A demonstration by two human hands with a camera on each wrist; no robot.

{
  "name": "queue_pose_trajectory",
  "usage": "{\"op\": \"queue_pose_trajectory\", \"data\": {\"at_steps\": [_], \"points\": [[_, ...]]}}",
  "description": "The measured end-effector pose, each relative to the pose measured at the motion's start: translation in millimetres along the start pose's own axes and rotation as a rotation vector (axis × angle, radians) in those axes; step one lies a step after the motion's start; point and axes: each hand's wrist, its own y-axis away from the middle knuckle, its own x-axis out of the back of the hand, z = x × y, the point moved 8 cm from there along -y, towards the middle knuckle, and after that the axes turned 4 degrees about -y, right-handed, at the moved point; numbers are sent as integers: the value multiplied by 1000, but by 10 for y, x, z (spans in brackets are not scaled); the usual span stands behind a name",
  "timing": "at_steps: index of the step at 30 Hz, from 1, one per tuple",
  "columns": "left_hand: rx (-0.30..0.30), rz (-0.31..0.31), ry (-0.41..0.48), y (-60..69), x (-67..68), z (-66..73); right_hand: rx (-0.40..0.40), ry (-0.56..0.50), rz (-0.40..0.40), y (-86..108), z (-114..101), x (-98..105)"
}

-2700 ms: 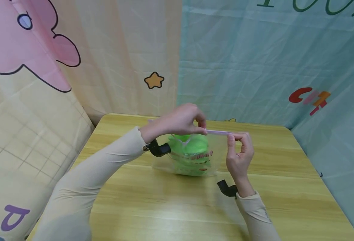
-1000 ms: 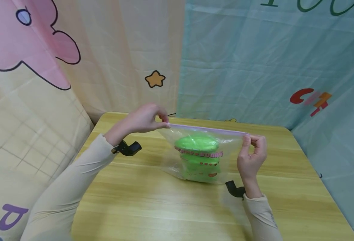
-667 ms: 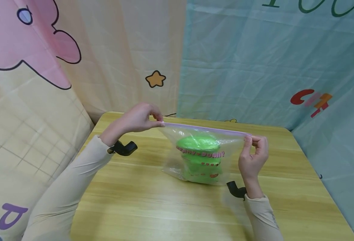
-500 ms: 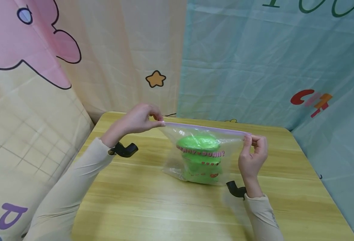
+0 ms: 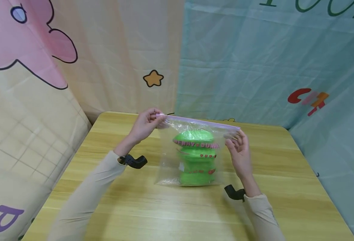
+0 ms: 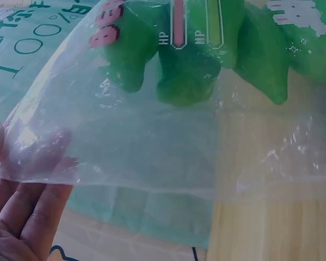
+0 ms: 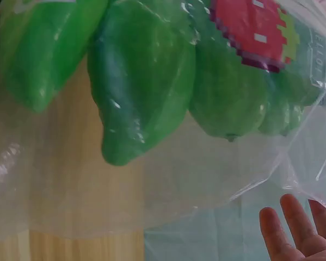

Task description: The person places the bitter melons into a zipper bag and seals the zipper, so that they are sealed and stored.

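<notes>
A clear zip bag (image 5: pixel 168 164) with a purple zip strip (image 5: pixel 201 123) along its top is held upright in the head view. Through the film show several green mangoes (image 5: pixel 196 164), whose pointed ends are plain in the right wrist view (image 7: pixel 146 92). Pink lettering and small red prints cover the front. My left hand (image 5: pixel 145 125) pinches the top left corner, thumb in front and fingers behind the film. At the upper right side, my right hand (image 5: pixel 240 152) holds the bag's edge between thumb and fingers. Whether the bag's bottom touches the table is unclear.
A light wooden table (image 5: pixel 153 214) lies beneath the bag. Printed cloth curtains (image 5: pixel 240 67) rise behind and at both sides of it. Black camera mounts (image 5: pixel 136 162) project from both wrists.
My left hand slid leftward along the zip strip to the corner, stretching the top straight. Both hands then shifted their hold, and the bag now hangs more upright, its front facing me.
</notes>
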Motion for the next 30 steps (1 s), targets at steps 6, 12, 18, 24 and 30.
{"op": "queue_pose_trajectory", "data": {"at_steps": [6,12,18,24,30], "points": [[68,148,251,-24,-66,-236,-106,18,-38,-18,238,-32],[199,201,466,5,-193,-468,-133,-89,111,-99,328,38],[220,58,562,95,-367,-698,-263,-76,160,-144,470,62],[287,58,454,195,-439,-1018,-400,42,92,-163,683,77],[412,121,328,261,-455,-1335,-534,142,-15,-166,942,64]]}}
